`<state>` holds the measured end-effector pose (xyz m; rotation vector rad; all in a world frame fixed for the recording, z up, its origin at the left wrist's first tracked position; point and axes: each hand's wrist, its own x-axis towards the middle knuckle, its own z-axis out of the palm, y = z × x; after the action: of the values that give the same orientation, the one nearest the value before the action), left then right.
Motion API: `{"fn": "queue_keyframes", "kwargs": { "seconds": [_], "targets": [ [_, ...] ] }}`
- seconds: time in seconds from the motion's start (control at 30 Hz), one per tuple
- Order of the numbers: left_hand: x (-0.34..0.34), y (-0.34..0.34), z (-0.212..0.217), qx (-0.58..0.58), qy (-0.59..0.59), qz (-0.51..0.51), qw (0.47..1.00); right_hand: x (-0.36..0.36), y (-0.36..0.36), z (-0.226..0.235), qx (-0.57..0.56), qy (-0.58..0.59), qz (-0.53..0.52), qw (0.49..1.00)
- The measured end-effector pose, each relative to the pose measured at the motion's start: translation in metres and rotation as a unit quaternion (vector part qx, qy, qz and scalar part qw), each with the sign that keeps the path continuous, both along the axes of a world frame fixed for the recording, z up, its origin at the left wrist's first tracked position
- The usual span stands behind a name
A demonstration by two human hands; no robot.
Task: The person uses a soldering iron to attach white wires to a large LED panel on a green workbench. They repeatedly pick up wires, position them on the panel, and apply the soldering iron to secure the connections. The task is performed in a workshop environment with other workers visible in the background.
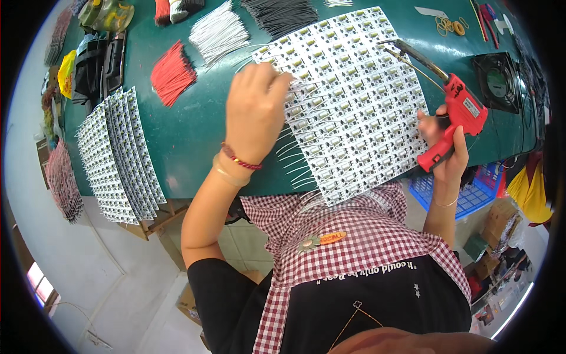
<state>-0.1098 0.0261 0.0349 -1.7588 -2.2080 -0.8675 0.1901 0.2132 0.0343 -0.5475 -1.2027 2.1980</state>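
Note:
A large white panel of small circuit boards [359,112] lies tilted on the green table, its near edge by my apron. Thin white wires [302,168] stick out along its left side. My left hand [257,103] is closed in a pinch over the panel's upper left edge. Its fingertips are hidden behind the hand, so what they pinch does not show; pale wires lie right beside them. In my right hand [451,150] is a red soldering gun [466,106], gripped by its handle. The gun's metal tip and thin feed tube point left over the panel's upper right part.
Bundles of red wires [173,74], white wires [219,33] and black wires [280,16] lie at the back. More panels [118,156] overlap at the left table edge. A black fan [497,81] stands at right, near rubber bands [453,26]. A blue crate [466,194] sits below.

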Motion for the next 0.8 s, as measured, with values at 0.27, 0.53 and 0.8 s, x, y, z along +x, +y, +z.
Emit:
{"fn": "queue_keyframes", "kwargs": {
  "seconds": [0.27, 0.53, 0.8],
  "targets": [
    [0.054, -0.009, -0.012, 0.011, -0.179, -0.037, 0.983, -0.004, 0.000, -0.015, -0.007, 0.016, 0.031, 0.999],
    [0.068, -0.025, -0.022, -0.001, -0.231, -0.045, 0.972, -0.011, -0.018, -0.014, 0.023, -0.003, 0.036, 0.999],
    [0.079, -0.069, -0.004, -0.043, -0.306, -0.033, 0.950, 0.001, -0.058, -0.008, 0.029, -0.049, 0.012, 0.998]
  ]
}}
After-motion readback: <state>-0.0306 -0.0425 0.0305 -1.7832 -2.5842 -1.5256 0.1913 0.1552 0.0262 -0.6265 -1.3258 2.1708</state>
